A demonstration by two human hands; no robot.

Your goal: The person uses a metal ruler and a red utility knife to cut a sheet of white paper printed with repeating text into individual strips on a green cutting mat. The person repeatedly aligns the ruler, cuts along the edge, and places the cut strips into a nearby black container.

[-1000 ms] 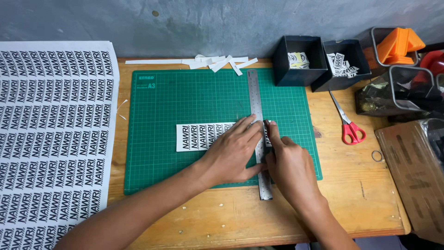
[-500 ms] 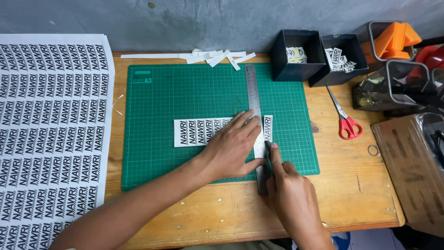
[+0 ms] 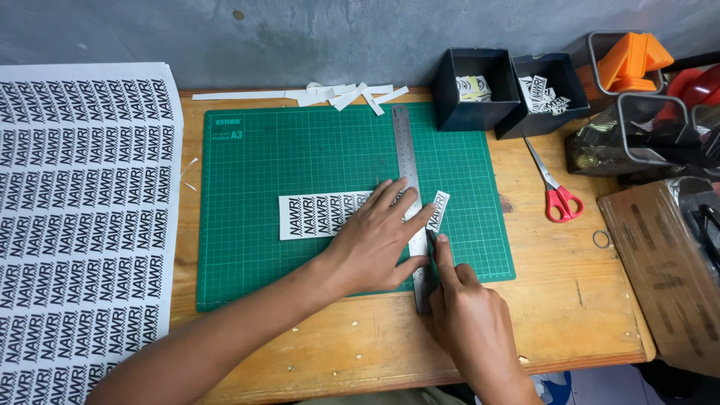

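**Green mat, steel ruler, and one label just cut free**

Wood first: the whole setup sits on a plain wooden table, with a big printed sheet of repeated labels draped off its left side. On the table is the green cutting mat, and across it runs a steel ruler, standing roughly straight away from the person.

The left hand is spread flat, fingers splayed, pressing the ruler down on a label strip that lies on the mat to the left of the ruler. It pins rather than grips.

The right hand is curled around a small dark knife, index finger laid along the top, tip against the ruler's right edge near the mat's lower border.

What's new since half a second ago: the blade has travelled down the ruler toward the person, and the small cut label right of the ruler now sits tilted, apart from the strip. So I'd say this pass is through and that piece is loose.

Smaller stuff: two black boxes with cut labels in them at the back, red-handled scissors to the right, paper offcuts along the wall.
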